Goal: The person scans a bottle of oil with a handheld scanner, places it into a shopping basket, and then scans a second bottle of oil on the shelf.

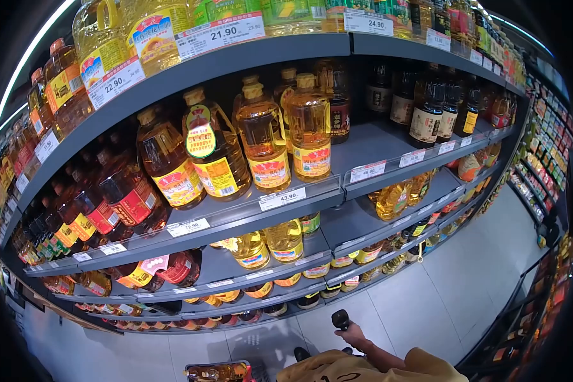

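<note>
My right hand is closed round the handle of a black handheld barcode scanner, held low over the floor in front of my body. My left hand is out of view. By my feet, at the bottom edge, a basket or crate with oil bottles in it is partly cut off. Ahead stand large cooking oil bottles with yellow labels, among them one with a round neck tag and one beside it.
Curved-looking grey shelves carry several rows of oil and dark sauce bottles. Price tags line their front edges. Tiled floor runs along the aisle, with another stocked shelf at the right.
</note>
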